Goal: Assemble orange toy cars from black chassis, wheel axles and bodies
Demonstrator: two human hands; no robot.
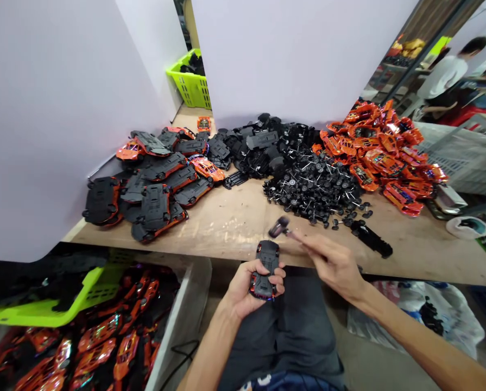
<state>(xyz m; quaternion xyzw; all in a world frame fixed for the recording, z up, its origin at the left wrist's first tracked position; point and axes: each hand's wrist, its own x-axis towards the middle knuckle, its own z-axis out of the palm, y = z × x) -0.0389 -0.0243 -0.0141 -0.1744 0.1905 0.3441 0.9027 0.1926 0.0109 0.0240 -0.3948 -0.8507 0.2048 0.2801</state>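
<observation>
I can see this is a toy car workshop. A wooden bench (226, 231) holds big heaps of orange car bodies (383, 155), black car bases (153, 198) and wheels (311, 187). A green basket (189, 84) and a white crate (466, 160) sit close by.

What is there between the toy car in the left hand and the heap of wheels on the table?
The head view shows the right hand pinching a dark wheel axle over the wooden table.

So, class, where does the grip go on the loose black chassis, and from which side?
Pinch the black chassis across its narrow width near the free end, from above on the near side: it lies flat, its far end among stray wheels.
</observation>
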